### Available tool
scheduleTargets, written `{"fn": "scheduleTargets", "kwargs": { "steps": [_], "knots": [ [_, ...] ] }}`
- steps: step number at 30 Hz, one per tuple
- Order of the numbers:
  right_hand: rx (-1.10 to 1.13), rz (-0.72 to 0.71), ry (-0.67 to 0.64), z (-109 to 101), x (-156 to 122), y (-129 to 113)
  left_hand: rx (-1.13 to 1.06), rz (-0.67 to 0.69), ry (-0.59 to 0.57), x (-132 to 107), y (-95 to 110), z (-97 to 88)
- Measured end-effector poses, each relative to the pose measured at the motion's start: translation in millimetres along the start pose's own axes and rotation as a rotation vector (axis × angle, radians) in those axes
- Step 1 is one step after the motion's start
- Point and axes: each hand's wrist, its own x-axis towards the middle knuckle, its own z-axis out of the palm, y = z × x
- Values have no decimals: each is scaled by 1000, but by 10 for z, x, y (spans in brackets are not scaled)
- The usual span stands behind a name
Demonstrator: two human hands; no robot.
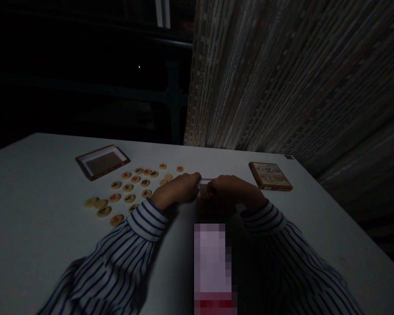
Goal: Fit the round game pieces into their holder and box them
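Observation:
Both of my hands meet at the middle of a white table (36,227). My left hand (177,190) and my right hand (231,192) are closed, pinching a small white folded thing (205,186) between them; it may be paper, but the dim light hides what it is. Several round wooden game pieces (129,188) with red or dark marks lie scattered just left of my left hand. My sleeves are striped white and blue.
An open brown box half (102,162) with a white rim lies at the back left. A square brown printed box lid (270,176) lies at the right. A slatted blind (282,74) hangs behind the table. The room is dark.

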Motion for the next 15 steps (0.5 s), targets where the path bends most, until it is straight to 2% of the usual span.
{"fn": "scheduleTargets", "kwargs": {
  "steps": [5, 10, 15],
  "knots": [
    [-51, 20, -59, -24, -12, -28, 6, 26, 9, 32, -35, 48],
    [-3, -6, -116, -55, -14, -21, 11, 25, 14, 54, -58, 64],
    [12, -49, -113, -100, -29, -38, -1, 36, 15, 66, -60, 67]
  ]
}}
